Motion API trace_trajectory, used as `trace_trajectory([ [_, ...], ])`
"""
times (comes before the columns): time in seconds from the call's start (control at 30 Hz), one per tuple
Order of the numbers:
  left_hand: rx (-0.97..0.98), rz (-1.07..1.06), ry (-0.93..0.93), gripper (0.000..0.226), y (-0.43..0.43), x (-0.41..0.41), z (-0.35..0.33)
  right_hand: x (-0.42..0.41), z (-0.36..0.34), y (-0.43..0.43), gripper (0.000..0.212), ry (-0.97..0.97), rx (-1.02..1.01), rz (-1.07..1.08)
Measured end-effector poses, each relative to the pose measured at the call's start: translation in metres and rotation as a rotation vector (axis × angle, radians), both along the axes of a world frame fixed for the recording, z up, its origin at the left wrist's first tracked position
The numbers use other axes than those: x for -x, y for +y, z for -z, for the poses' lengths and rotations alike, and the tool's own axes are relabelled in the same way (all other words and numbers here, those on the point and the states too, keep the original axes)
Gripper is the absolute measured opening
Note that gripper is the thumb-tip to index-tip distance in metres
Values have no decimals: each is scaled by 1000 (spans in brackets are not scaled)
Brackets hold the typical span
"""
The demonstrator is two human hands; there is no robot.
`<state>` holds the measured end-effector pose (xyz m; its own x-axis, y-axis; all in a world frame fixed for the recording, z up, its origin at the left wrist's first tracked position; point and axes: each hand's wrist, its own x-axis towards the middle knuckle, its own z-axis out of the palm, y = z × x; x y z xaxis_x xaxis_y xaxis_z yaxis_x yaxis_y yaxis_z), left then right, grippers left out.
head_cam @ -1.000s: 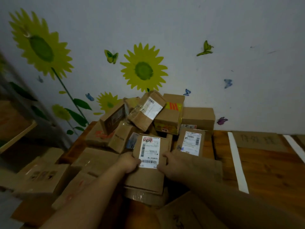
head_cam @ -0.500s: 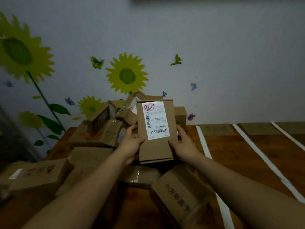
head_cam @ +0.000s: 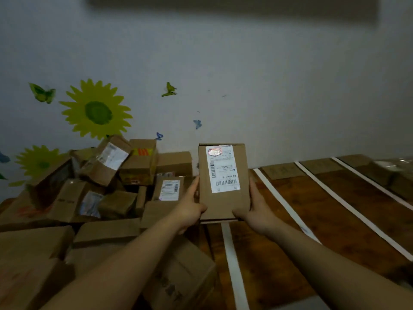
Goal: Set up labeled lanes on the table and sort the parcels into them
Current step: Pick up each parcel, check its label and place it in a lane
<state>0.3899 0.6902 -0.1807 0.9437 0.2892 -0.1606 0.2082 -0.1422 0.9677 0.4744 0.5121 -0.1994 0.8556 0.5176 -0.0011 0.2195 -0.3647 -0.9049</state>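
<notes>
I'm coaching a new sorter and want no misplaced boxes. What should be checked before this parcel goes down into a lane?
1. Grip: left hand and right hand clasp the held parcel on opposite sides: ok.
2. Shipping label faces the camera: ok.
3. Label text readable: cannot tell, blurred.
4. Lanes marked: white tape strips divide the table: ok.
5. Lane signs: cardboard tags sit at the far end, writing unreadable: cannot tell.
6. Nearest lanes free of parcels: ok.
</notes>
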Motion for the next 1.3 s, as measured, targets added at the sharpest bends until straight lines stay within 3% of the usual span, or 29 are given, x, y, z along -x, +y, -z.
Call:
trace_trajectory([
  [0.1,-68,19,-28,84,-33,-43,6,-41,8,-36,110,-39,49,-36],
  [0.3,-111,-15,0,80,-102,-137,27,-135,21,-101,100,-6,86,-96],
  [0.5,-200,-52,254,67,-138,-170,84,-188,76,-126,73,192,339,-244],
  [0.63,-291,-37,371,63,-147,-172,112,-190,107,-124,74,270,399,-272],
  [0.87,-431,34,465,73,-133,-182,151,-198,151,-104,88,207,478,-323],
  [1.0,-557,108,528,76,-118,-185,178,-199,184,-93,76,85,755,-383],
  [1.17,-634,104,492,70,-97,-181,196,-198,200,-88,72,4,838,-417],
  [1.3,-909,291,650,73,-73,-170,212,-208,200,-80,73,-32,845,-440],
])
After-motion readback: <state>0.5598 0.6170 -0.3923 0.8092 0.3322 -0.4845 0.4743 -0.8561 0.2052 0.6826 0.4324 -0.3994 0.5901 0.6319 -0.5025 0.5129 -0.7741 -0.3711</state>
